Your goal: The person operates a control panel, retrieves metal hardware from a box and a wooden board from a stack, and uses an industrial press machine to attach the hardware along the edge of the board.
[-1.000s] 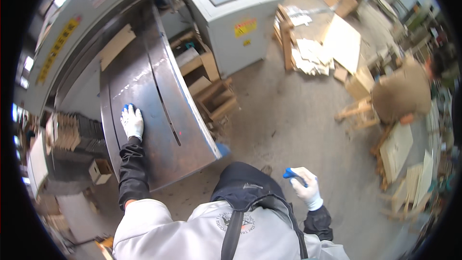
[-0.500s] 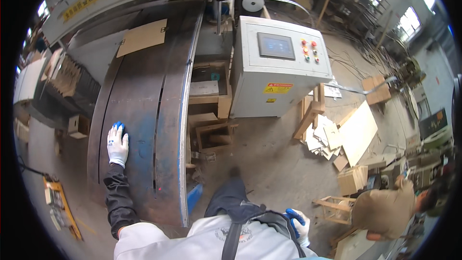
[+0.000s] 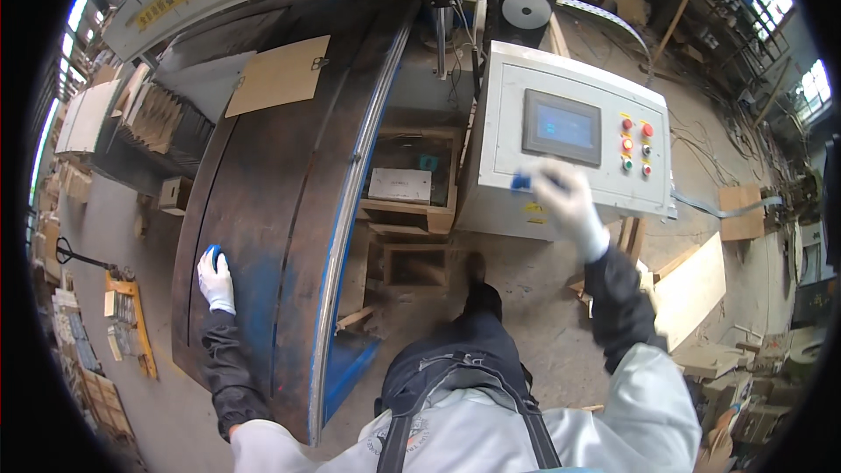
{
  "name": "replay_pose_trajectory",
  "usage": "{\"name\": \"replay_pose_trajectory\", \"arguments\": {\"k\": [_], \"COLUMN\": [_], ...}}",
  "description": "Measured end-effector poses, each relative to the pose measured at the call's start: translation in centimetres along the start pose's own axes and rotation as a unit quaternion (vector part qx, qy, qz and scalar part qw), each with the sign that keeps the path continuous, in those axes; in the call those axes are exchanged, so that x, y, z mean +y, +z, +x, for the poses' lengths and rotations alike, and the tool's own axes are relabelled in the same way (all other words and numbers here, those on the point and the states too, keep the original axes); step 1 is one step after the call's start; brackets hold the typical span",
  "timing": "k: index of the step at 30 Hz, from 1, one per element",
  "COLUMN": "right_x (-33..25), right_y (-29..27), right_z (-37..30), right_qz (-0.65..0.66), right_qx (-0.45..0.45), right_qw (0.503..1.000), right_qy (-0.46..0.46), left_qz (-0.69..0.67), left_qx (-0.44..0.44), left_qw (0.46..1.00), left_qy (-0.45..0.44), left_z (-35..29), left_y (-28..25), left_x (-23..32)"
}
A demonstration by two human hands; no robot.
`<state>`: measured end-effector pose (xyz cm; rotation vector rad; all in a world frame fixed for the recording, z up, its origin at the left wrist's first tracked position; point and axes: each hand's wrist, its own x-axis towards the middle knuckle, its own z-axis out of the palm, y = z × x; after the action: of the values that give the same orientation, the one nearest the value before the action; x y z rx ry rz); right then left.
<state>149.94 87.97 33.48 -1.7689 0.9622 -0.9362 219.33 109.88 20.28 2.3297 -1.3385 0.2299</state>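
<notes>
My left hand (image 3: pixel 215 280), in a white glove with blue fingertips, rests on the dark metal bed (image 3: pixel 250 201) of a press machine. It is open and holds nothing. My right hand (image 3: pixel 568 206), gloved the same way, is raised in front of the grey control cabinet (image 3: pixel 508 105), just below its screen (image 3: pixel 562 127). Motion blurs its fingers, so their pose is unclear. Coloured push buttons (image 3: pixel 627 144) sit to the right of the screen. At the far end of the bed lies a thin tan board (image 3: pixel 279 74) with small metal fittings on two edges.
Between bed and cabinet stands an open wooden frame (image 3: pixel 412 216) with a white box (image 3: pixel 400 185) inside. Stacked boards (image 3: pixel 162 123) are at the far left, beyond a yellow pallet truck (image 3: pixel 131 324). Pale sheets (image 3: pixel 692 285) lie on the floor at the right.
My right hand has risen from beside my waist to the front of the control cabinet. My left hand stays on the bed. My view has shifted, with the cabinet now nearer.
</notes>
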Motion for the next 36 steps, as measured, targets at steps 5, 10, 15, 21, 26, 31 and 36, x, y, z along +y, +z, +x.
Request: {"name": "replay_pose_trajectory", "arguments": {"k": [5, 10, 15, 21, 26, 31, 36], "right_x": [7.2, 15.3, 14.1, 16.5, 15.1, 14.5, 14.5], "right_y": [-5.8, -6.4, -2.5, -4.2, -3.1, -3.4, -3.5], "right_z": [24.5, 41.0, 44.3, 45.8, 45.0, 44.6, 44.5], "right_qz": [0.174, 0.031, 0.197, 0.182, 0.216, 0.204, 0.128], "right_qx": [0.082, 0.035, -0.093, -0.13, -0.084, -0.102, -0.11], "right_qw": [0.981, 0.999, 0.969, 0.973, 0.966, 0.968, 0.984], "right_qy": [-0.03, -0.002, 0.118, 0.055, 0.113, 0.106, 0.062], "left_qz": [-0.326, -0.416, -0.537, -0.572, -0.535, -0.595, -0.617], "left_qx": [0.018, 0.002, -0.057, -0.098, -0.14, -0.186, -0.192], "left_qw": [0.945, 0.902, 0.839, 0.793, 0.805, 0.753, 0.739], "left_qy": [-0.028, 0.114, 0.057, 0.184, 0.214, 0.21, 0.192], "left_z": [2.5, 12.4, 22.5, 29.4, 31.4, 32.3, 32.4], "left_y": [2.0, 11.7, 18.8, 23.7, 24.4, 25.3, 25.3], "left_x": [25.3, 44.6, 56.4, 62.1, 60.9, 60.4, 60.3]}}
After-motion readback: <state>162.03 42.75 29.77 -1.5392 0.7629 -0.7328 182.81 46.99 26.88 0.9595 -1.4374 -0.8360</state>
